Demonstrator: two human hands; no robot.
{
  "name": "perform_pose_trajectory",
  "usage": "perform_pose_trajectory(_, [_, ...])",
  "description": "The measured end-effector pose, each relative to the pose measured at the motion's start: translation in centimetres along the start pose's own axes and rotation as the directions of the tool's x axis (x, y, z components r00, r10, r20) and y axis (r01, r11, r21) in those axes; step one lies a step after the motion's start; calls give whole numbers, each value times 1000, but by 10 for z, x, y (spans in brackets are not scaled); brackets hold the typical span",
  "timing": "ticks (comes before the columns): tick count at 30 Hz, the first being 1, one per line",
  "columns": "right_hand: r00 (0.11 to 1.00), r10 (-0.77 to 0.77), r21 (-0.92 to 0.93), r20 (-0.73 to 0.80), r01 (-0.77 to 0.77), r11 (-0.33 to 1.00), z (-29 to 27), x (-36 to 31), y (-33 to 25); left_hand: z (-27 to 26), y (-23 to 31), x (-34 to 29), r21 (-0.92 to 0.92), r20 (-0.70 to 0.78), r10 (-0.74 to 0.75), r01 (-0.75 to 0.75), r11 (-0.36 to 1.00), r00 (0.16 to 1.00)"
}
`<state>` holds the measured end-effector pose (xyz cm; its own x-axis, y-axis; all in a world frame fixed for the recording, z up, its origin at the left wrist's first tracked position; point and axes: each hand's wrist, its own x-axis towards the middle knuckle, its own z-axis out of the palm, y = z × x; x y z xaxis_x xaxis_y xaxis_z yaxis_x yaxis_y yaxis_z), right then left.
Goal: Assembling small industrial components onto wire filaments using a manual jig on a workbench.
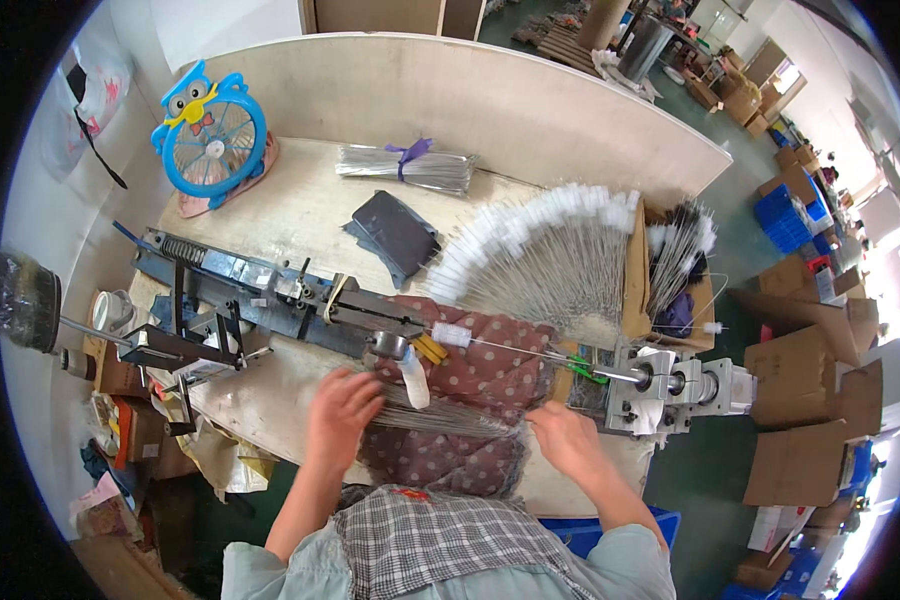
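My left hand (344, 408) is over the left end of a bundle of thin metal wires (445, 418), its fingers slightly bent and apart. At the bundle's right end my right hand (562, 432) has its fingertips drawn together; what they pinch, if anything, is too small to make out. The wires lie on a dark red polka-dot cloth (500, 365). Beyond them, a white-bristled brush on a twisted wire (452, 334) is stretched between a long metal rail (260, 290) and a shaft machine (660, 385). A white-wrapped handle (414, 382) stands by my left hand.
Finished wire brushes (560, 250) fan out at the back right beside a cardboard box (638, 285). A tied wire bundle (407, 167), dark cloth pieces (395, 237) and a blue fan (215, 145) lie or stand farther back. Cartons (795, 370) line the floor at right.
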<state>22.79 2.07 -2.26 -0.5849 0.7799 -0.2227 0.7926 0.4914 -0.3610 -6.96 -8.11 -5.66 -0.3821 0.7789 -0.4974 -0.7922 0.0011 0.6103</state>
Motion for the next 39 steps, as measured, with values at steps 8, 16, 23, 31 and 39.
perform_pose_trajectory(8, [994, 55, 130, -97, -42, 991, 15, -7, 4, 118, -18, -24, 81, 111, -248, 240, 967, 962])
perform_pose_trajectory(16, [961, 6, -210, -277, -67, 976, -80, -28, -7, 62, 51, -45, 4, 208, -323, 330, 944, 923])
perform_pose_trajectory(23, [803, -48, -72, -594, 6, 997, -126, -4, -4, 125, -3, -25, 545, 629, -335, -91, 833, 702])
perform_pose_trajectory(31, [839, -31, 191, -543, 160, 968, -113, 27, -7, 175, -85, 33, 395, 902, -67, -878, -269, 426])
perform_pose_trajectory(39, [777, -17, 173, -629, 161, 972, -97, 34, 24, 177, -97, 50, 429, 850, -148, -827, -365, 506])
